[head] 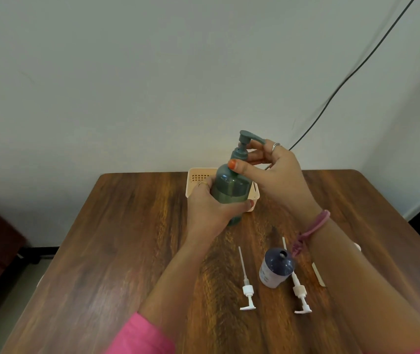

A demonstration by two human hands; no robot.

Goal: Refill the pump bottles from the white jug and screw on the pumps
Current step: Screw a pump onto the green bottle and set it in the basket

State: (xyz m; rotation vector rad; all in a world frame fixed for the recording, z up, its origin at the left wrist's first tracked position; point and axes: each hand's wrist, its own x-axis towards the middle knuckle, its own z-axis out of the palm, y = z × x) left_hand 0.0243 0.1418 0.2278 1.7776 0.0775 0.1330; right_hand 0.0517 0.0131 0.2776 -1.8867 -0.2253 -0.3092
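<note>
Pink sleeves (140, 335) fill the lower frame. Mid-frame, the left hand (208, 208) grasps the green bottle (230, 190) above the tabletop (117, 238). Just above it, the right hand (277, 175) pinches the pump (244, 146).

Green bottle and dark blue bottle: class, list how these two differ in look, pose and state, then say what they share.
The green bottle has its pump screwed on; the blue bottle has an open neck with no pump.
The green bottle is held above the table by both hands, left around the body and right at the collar; the blue bottle stands on the table untouched.
The green bottle looks larger.
Both are dark, round and upright.
</note>
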